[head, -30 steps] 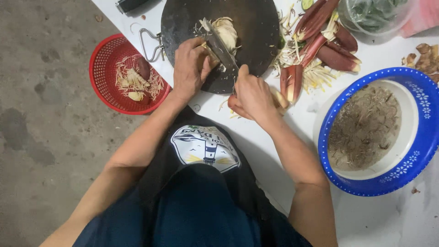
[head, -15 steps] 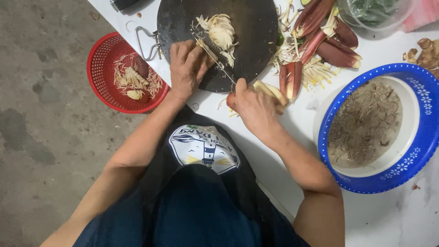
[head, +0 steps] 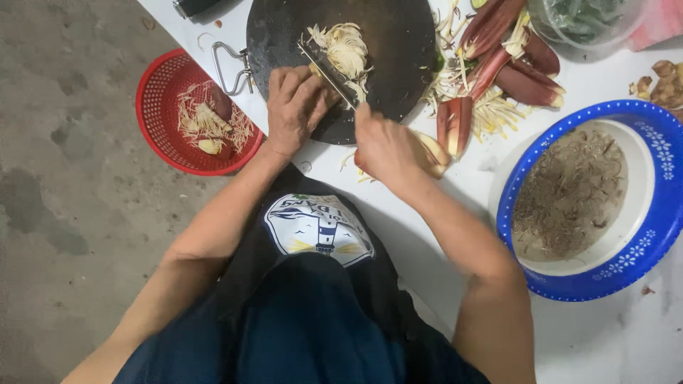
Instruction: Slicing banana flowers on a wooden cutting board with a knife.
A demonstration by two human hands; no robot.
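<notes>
A round dark cutting board [head: 398,43] lies on the white table. On it sits a pile of pale shredded banana blossom [head: 348,50]. My right hand [head: 388,146] grips a knife [head: 329,71] whose blade lies across the board beside the shreds. My left hand [head: 293,107] is curled at the board's near edge, pressing a piece of blossom against the blade; the piece is mostly hidden under my fingers.
A red mesh basket [head: 160,135] with pale scraps stands left, partly off the table. Reddish banana blossom petals [head: 498,71] lie right of the board. A blue-rimmed white bowl [head: 658,206] holds brownish shreds in water. A clear container [head: 583,21] sits at the top right.
The shredded pile on the board has grown and shifted. My right hand has drawn the knife back toward me while my left hand stayed at the board's edge.
</notes>
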